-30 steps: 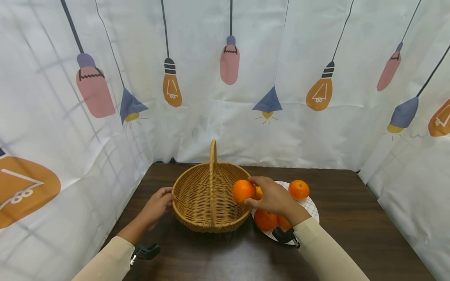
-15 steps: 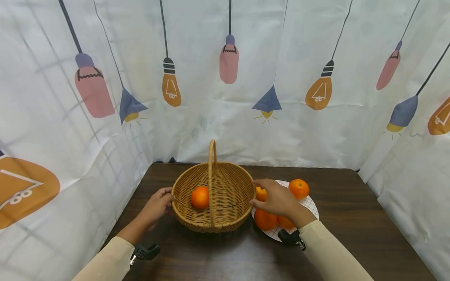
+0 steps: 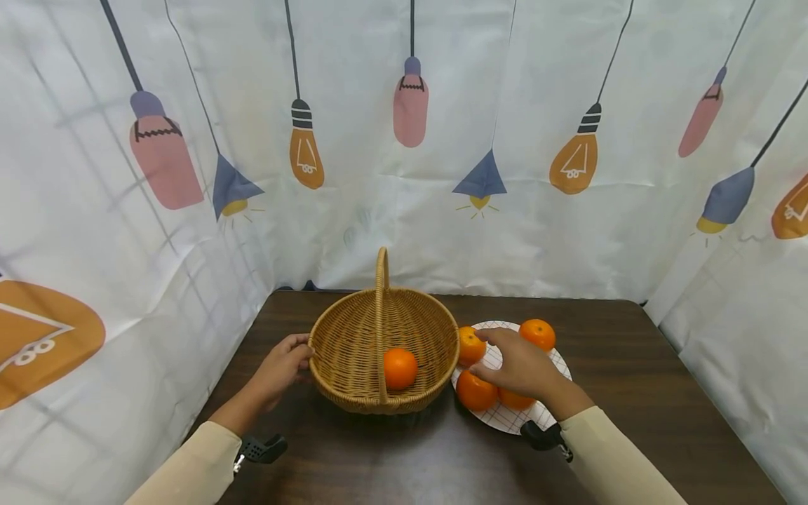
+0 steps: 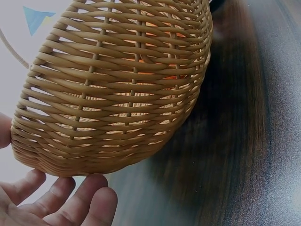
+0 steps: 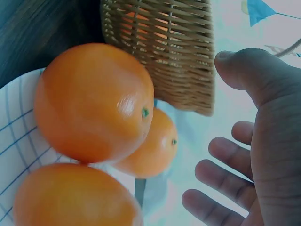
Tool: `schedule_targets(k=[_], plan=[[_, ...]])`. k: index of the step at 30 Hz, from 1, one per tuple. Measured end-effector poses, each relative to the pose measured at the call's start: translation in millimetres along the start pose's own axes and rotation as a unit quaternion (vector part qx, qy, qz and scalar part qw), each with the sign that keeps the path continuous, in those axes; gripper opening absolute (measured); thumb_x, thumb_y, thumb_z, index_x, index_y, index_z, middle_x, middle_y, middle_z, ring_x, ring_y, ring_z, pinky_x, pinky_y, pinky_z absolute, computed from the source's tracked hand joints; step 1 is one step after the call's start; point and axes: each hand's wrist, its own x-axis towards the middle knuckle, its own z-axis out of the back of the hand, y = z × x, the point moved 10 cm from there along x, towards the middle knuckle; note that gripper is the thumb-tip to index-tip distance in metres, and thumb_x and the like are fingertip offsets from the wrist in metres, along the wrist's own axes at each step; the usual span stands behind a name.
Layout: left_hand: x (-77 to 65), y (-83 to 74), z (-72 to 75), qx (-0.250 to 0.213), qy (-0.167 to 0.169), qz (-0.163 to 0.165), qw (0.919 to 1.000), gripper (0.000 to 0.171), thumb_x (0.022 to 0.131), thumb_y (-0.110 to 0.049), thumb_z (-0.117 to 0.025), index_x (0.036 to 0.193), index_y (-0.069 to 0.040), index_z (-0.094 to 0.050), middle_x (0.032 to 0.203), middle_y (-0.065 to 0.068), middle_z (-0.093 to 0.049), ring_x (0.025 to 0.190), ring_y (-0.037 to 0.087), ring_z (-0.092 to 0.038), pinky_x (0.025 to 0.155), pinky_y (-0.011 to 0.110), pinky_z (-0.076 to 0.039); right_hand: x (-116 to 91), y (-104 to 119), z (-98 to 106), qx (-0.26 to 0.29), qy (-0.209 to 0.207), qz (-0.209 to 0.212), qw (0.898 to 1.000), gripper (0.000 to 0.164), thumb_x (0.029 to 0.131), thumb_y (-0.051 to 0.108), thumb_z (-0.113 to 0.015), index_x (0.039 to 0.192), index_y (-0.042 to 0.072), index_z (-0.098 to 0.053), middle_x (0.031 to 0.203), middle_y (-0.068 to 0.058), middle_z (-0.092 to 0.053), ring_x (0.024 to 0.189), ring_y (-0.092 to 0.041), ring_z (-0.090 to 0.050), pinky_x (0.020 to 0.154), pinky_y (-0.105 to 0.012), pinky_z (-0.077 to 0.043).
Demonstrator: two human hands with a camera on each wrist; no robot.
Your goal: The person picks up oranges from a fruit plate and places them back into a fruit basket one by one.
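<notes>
A wicker basket (image 3: 353, 351) with a tall arched handle stands on the table, and one orange (image 3: 400, 369) lies in its right half. My left hand (image 3: 280, 368) holds the basket's left rim; in the left wrist view its thumb and fingers (image 4: 61, 197) are at the woven edge. My right hand (image 3: 524, 361) is above a checked plate (image 3: 501, 419) of oranges, fingers apart with nothing between them. Near its fingertips is an orange (image 3: 470, 345) at the plate's left side. Another orange (image 3: 476, 391) lies in front, one (image 3: 537, 334) at the back, and one (image 3: 515, 400) is partly hidden by the hand.
The dark wooden table (image 3: 644, 393) extends to the right of the plate and in front of the basket. A white curtain (image 3: 391, 217) printed with lamps hangs around the back and sides. Basket and plate stand close together.
My right hand let the orange go into the basket, then moved right over the plate. The orange rolled from the basket's left half to its right. My left hand stayed at the rim.
</notes>
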Motion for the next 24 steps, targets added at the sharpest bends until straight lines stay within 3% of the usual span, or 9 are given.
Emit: schedule_targets(k=[10, 24], plan=[[-0.1, 0.1, 1.1, 0.016, 0.001, 0.0, 0.9999, 0.055, 0.105, -0.018, -0.045, 0.15, 0.01, -0.031, 0.138, 0.03, -0.049, 0.113, 0.036, -0.06, 0.088, 0.052, -0.055, -17, -17, 3, -0.009, -0.002, -0.02, 1.0, 0.071, 0.087, 0.054, -0.076, 0.14, 0.009, -0.06, 0.137, -0.007, -0.062, 0.117, -0.029, -0.063, 0.096, -0.054, -0.051], [-0.6, -1.1, 0.6, 0.018, 0.001, -0.004, 0.9998, 0.054, 0.105, -0.018, -0.044, 0.151, 0.009, -0.032, 0.138, 0.03, -0.05, 0.113, 0.035, -0.06, 0.09, 0.053, -0.054, -33, -41, 3, 0.004, 0.004, -0.057, 0.998, 0.071, 0.087, 0.05, -0.078, 0.142, 0.008, -0.058, 0.141, -0.011, -0.059, 0.128, -0.036, -0.056, 0.101, -0.06, -0.046]])
